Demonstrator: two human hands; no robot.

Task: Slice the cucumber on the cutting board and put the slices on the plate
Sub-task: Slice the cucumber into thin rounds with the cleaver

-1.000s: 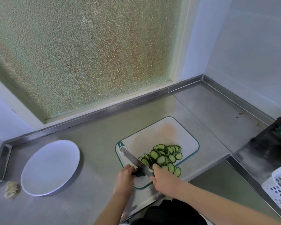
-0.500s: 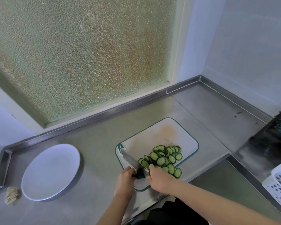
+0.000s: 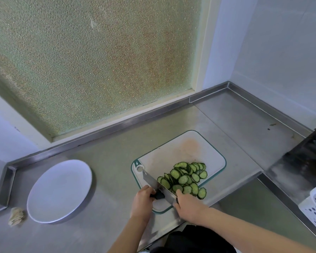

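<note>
— Why does the white plate (image 3: 58, 192) sit bare, well left of the board?
— Waiting, I'd judge; no slice is on it yet.
— And the left hand (image 3: 141, 201)?
— Fingers wrapped round the black handle of the cleaver (image 3: 153, 182), blade tilted against the cucumber slices (image 3: 182, 179), likely to scoop them.
— The right hand (image 3: 189, 205)?
— Touching the blade's near end; whether it pinches, I cannot tell. The slices lie heaped on the cutting board (image 3: 171, 154).
</note>
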